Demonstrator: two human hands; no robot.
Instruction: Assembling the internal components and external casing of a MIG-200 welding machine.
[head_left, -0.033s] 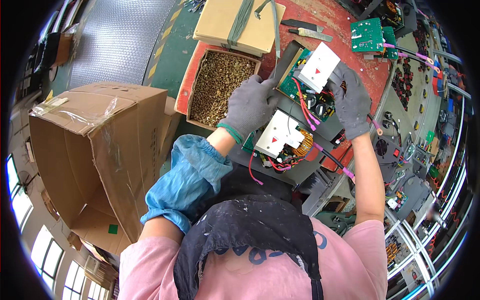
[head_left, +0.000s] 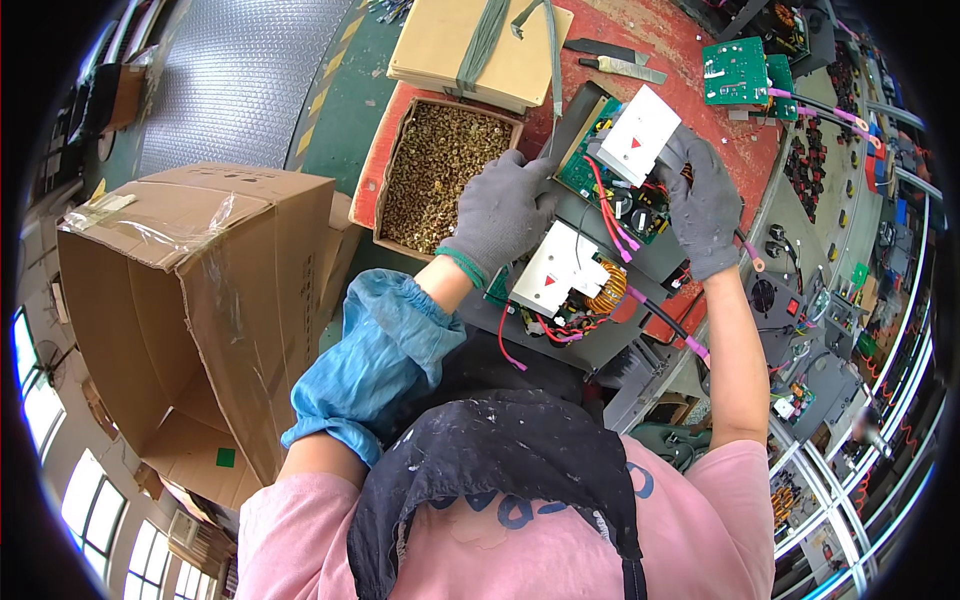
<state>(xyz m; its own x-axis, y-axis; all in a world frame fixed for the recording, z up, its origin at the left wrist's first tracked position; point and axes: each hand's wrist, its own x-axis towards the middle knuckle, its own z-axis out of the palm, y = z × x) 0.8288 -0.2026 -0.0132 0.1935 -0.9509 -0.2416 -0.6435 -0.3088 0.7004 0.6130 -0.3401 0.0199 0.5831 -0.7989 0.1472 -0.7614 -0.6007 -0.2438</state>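
My left hand point(head_left: 502, 215), in a grey glove, is closed at the left edge of a dark grey metal panel point(head_left: 577, 120); what its fingers hold is hidden. On that panel lies a green circuit board assembly point(head_left: 577, 172) with a white plate point(head_left: 640, 135) standing tilted on it and red wires with pink-sleeved ends. My right hand point(head_left: 703, 205), gloved too, grips the assembly's right side, fingers partly behind the white plate. Nearer to me sits a second assembly with a white plate point(head_left: 548, 275) and a copper-wound ring coil point(head_left: 606, 288).
Left of my left hand stands a box of small brass-coloured fasteners point(head_left: 440, 170). Beyond it are strapped beige panels point(head_left: 430, 50) and a wrapped blade point(head_left: 625, 68) on the red tabletop point(head_left: 640, 25). A large open cardboard carton point(head_left: 250, 300) is at left; more green boards point(head_left: 733, 72) lie at right.
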